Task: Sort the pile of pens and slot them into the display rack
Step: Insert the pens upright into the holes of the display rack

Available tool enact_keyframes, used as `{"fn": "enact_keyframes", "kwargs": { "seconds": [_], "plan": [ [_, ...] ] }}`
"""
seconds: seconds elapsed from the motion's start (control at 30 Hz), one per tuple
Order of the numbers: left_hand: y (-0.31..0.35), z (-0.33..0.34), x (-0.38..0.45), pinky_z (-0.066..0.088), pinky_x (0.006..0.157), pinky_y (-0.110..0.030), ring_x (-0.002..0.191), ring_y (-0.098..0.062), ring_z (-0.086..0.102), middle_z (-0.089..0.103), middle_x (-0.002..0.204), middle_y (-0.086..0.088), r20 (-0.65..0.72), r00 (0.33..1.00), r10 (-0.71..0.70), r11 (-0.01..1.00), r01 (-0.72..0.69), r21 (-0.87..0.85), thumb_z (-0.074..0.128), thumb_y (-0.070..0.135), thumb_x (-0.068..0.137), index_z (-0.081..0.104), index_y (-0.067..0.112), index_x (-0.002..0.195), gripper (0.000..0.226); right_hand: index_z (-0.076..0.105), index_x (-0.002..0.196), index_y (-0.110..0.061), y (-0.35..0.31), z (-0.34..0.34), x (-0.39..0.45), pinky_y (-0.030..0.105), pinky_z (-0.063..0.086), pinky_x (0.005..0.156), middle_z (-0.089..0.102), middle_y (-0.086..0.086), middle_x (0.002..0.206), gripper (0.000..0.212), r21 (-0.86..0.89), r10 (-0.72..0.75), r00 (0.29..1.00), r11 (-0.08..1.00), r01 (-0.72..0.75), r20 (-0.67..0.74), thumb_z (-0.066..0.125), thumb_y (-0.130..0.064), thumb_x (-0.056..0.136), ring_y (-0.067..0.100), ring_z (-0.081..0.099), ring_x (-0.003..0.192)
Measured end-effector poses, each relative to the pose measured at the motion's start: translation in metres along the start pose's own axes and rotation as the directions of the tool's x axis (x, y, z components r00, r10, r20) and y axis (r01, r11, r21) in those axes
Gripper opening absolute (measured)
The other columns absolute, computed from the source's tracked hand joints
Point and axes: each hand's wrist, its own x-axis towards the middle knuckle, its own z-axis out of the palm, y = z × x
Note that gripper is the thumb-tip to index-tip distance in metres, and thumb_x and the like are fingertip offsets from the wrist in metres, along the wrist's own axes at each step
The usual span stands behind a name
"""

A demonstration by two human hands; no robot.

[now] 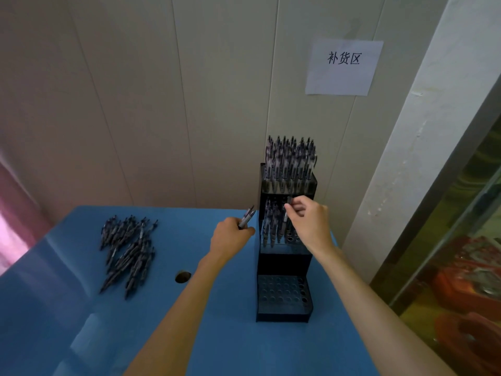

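A white rectangular paper sheet (343,67), stuck on the pale panelled wall (189,90) at the far right, reads "补货区" in black handwritten characters. No other text is legible.

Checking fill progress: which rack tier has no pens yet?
The bottom tier of the display rack: its holes show bare. The top tier looks packed; the middle tier is part filled.
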Motion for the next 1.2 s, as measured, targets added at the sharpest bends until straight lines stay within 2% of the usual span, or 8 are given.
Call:
{"fn": "enact_keyframes", "kwargs": {
  "seconds": [0.3, 0.43, 0.6, 0.73, 0.8, 0.93, 1.07, 1.2],
  "plan": [
    [0.005, 0.004, -0.003, 0.025, 0.054, -0.032, 0.048, -0.015, 0.021, 0.027, 0.054, 0.001, 0.018, 1.0, -0.007, 1.0, 0.008, -0.007, 0.065, 0.019, 0.088, 0.028, 0.018, 0.062, 0.045, 0.071, 0.079, -0.008, -0.003, -0.001, 0.002, 0.037, 0.061, 0.07, 0.071, -0.002, 0.069, 0.011, -0.061, 0.06, 0.992, 0.997, -0.053, 0.113, 0.073, -0.015, 0.088, 0.01, 0.069, 0.063],
    [0.006, 0.005, -0.005, 0.025, 0.057, -0.034, 0.048, -0.015, 0.021, 0.027, 0.055, 0.001, 0.026, 1.0, -0.016, 1.0, 0.016, -0.01, 0.064, 0.018, 0.087, 0.028, 0.018, 0.062, 0.044, 0.074, 0.084, -0.006, 0.005, 0.007, -0.009, 0.04, 0.06, 0.075, 0.073, 0.003, 0.075, 0.016, -0.105, 0.096, 0.977, 0.991, -0.077, 0.189, 0.071, -0.02, 0.091, 0.016, 0.069, 0.071],
    [0.007, 0.005, -0.007, 0.023, 0.055, -0.032, 0.049, -0.015, 0.019, 0.025, 0.054, 0.001, 0.038, 0.999, -0.011, 1.0, 0.012, -0.022, 0.063, 0.017, 0.087, 0.025, 0.018, 0.062, 0.046, 0.077, 0.087, -0.011, 0.004, 0.006, -0.012, 0.032, 0.057, 0.074, 0.073, 0.002, 0.076, 0.017, -0.153, 0.099, 0.975, 0.986, -0.07, 0.197, 0.072, -0.025, 0.092, 0.013, 0.067, 0.072],
    [0.011, 0.006, -0.006, 0.022, 0.056, -0.031, 0.049, -0.015, 0.02, 0.025, 0.055, 0.0, 0.054, 0.999, -0.005, 1.0, 0.006, -0.008, 0.063, 0.018, 0.088, 0.025, 0.018, 0.062, 0.046, 0.074, 0.073, -0.022, 0.004, 0.0, -0.014, 0.03, 0.057, 0.063, 0.068, -0.008, 0.063, 0.015, -0.21, 0.163, 0.972, 0.97, -0.126, 0.171, 0.075, -0.027, 0.087, 0.006, 0.064, 0.061],
    [0.014, 0.006, -0.007, 0.023, 0.056, -0.032, 0.05, -0.017, 0.021, 0.025, 0.055, 0.0, 0.067, 0.998, 0.004, 1.0, -0.005, 0.012, 0.065, 0.019, 0.089, 0.026, 0.018, 0.063, 0.046, 0.072, 0.072, -0.023, 0.0, -0.002, -0.014, 0.031, 0.058, 0.063, 0.069, -0.006, 0.062, 0.015, -0.071, 0.207, 0.958, 0.978, -0.197, 0.2, 0.074, -0.025, 0.087, 0.01, 0.067, 0.059],
    [0.02, 0.006, -0.01, 0.026, 0.053, -0.029, 0.05, -0.018, 0.027, 0.03, 0.055, -0.001, 0.104, 0.994, 0.016, 0.997, -0.023, 0.069, 0.068, 0.017, 0.086, 0.031, 0.017, 0.062, 0.044, 0.076, 0.09, -0.018, -0.021, -0.006, -0.012, 0.029, 0.059, 0.066, 0.075, 0.002, 0.08, 0.011, 0.282, 0.21, 0.908, 0.904, -0.322, 0.363, 0.069, -0.01, 0.092, 0.018, 0.072, 0.07],
    [0.03, 0.009, -0.013, 0.026, 0.049, -0.027, 0.049, -0.016, 0.032, 0.037, 0.056, -0.001, 0.148, 0.989, 0.017, 0.998, -0.026, 0.059, 0.068, 0.015, 0.085, 0.039, 0.015, 0.061, 0.037, 0.075, 0.104, -0.025, -0.032, -0.013, -0.012, 0.025, 0.057, 0.07, 0.076, 0.001, 0.097, 0.019, 0.358, 0.091, 0.829, 0.872, -0.334, 0.552, 0.071, -0.011, 0.092, 0.015, 0.069, 0.084],
    [0.043, 0.012, -0.015, 0.03, 0.045, -0.024, 0.051, -0.014, 0.037, 0.045, 0.06, -0.001, 0.183, 0.983, -0.007, 1.0, 0.007, 0.001, 0.067, 0.016, 0.086, 0.057, 0.005, 0.074, 0.019, 0.076, 0.111, -0.022, -0.03, -0.018, -0.012, 0.025, 0.055, 0.073, 0.076, -0.001, 0.102, 0.02, 0.393, 0.08, 0.818, 0.848, -0.356, 0.569, 0.071, -0.017, 0.092, 0.018, 0.07, 0.096]
  ]
}}
